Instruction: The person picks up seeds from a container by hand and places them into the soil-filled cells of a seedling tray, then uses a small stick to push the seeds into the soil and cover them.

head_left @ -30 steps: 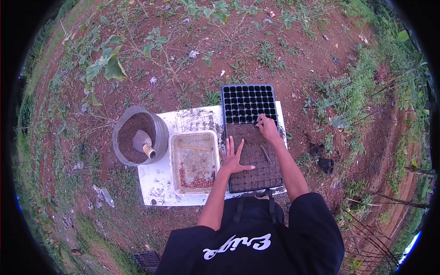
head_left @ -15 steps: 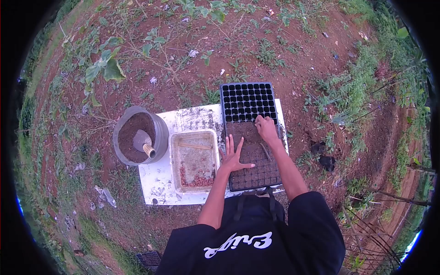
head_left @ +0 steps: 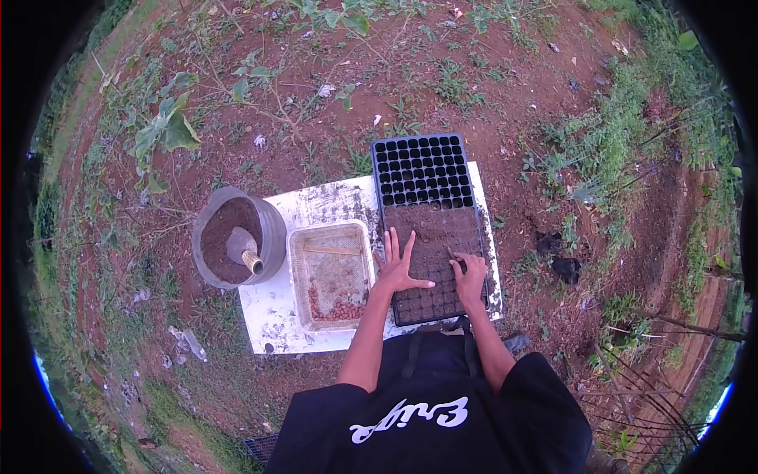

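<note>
A black seedling tray [head_left: 380, 178] lies on a white board. Its far cells hold no soil, while brown soil covers the near part. My left hand [head_left: 397, 268] rests spread on the soil at the tray's left side, with nothing in it. Over the right part of the soil, my right hand [head_left: 469, 276] is closed around a small stick [head_left: 451, 252]. Left of the tray sits a cream basin [head_left: 297, 276] with reddish seeds and a flat wooden strip [head_left: 332, 250] inside.
The white board [head_left: 263, 316] lies under the tray and basin. A cut grey bucket [head_left: 274, 237] of soil, with a trowel [head_left: 242, 246] in it, stands at the left. Leafy plants [head_left: 170, 130] grow beyond, and dry branches [head_left: 639, 395] lie at the lower right.
My right hand has drawn back toward me from the edge of the empty cells and taken hold of the stick that lay on the soil. My left hand stays spread on the tray.
</note>
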`<state>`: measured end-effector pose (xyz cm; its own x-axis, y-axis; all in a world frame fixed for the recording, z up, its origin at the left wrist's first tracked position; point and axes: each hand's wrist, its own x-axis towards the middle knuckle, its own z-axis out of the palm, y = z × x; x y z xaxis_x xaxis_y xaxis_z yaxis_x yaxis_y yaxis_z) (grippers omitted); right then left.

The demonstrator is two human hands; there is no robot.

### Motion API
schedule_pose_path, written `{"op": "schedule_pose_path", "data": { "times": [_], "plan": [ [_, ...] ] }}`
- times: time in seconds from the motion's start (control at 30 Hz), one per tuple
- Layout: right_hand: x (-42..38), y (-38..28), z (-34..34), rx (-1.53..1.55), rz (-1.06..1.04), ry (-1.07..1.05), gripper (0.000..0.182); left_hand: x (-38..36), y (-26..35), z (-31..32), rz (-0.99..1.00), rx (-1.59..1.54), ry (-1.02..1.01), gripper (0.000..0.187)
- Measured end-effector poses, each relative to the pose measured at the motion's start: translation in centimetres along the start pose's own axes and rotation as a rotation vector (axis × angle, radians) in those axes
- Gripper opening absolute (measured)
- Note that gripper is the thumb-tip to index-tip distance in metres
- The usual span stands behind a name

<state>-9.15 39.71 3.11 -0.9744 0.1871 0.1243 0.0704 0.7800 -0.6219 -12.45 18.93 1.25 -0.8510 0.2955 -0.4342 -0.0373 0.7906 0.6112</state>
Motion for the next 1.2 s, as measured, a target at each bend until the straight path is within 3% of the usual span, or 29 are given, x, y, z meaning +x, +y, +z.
{"op": "schedule_pose_path", "data": {
  "times": [0.27,0.47,0.67,0.87,1.2],
  "plan": [
    [2.9,-4.6,3.0,0.052,0.004,0.113,0.015,-0.1,-1.0,0.6,0.059,-0.043,0.079,0.172],
    [5.6,-8.8,6.5,0.087,-0.035,0.036,0.010,0.0,-1.3,1.4,0.044,-0.035,0.141,0.174],
    [5.8,-8.2,9.0,0.003,-0.066,-0.008,0.010,0.2,-2.1,2.2,0.094,-0.100,0.236,0.173],
    [5.6,-7.9,8.8,-0.069,-0.058,0.112,0.008,0.2,-2.2,2.3,0.122,-0.092,0.246,0.172],
    [6.4,-6.8,8.2,-0.080,0.032,0.117,0.008,-0.1,-1.4,1.3,0.091,-0.074,0.170,0.171]
  ]
}}
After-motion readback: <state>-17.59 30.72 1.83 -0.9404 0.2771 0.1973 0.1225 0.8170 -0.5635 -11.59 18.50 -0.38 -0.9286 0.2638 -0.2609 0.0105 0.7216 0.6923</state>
